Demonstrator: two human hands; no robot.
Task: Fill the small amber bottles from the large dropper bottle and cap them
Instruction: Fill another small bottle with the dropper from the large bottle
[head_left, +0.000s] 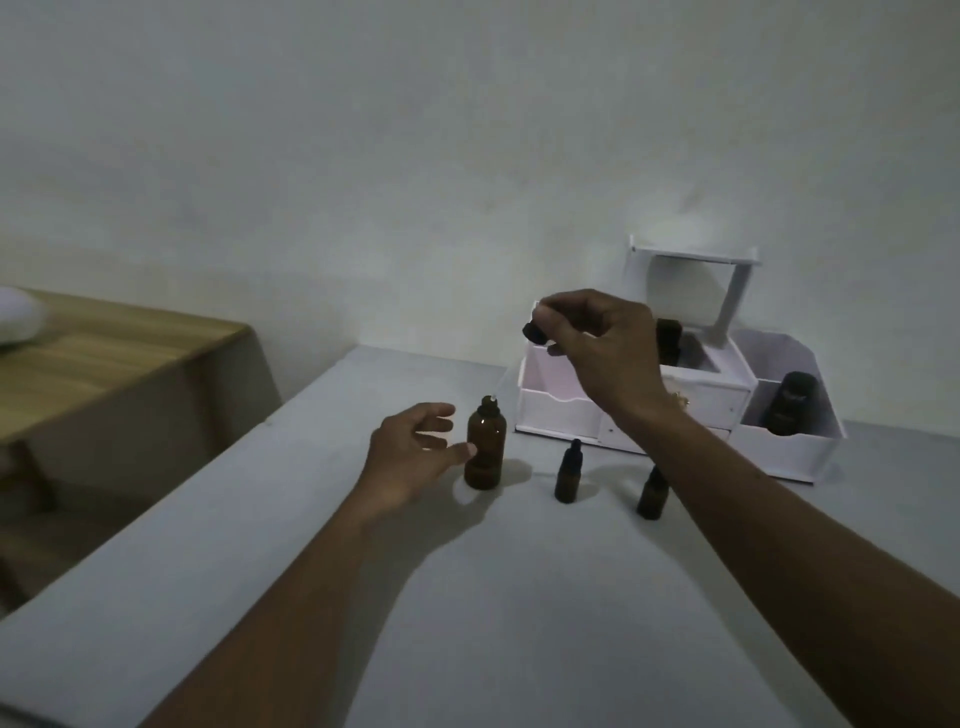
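While the right hand (597, 348) pinched the black dropper cap (535, 332) above the large dropper bottle (485, 454), the left hand (410, 452) was spread open just beside it; a small amber bottle (567, 475) and a second small bottle (650, 498) stood on the tabletop (519, 597).

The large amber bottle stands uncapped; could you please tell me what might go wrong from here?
The left hand is open beside the large amber bottle, not gripping it, so a nudge could tip it. The dropper cap pinched by the right hand could drip onto the table.
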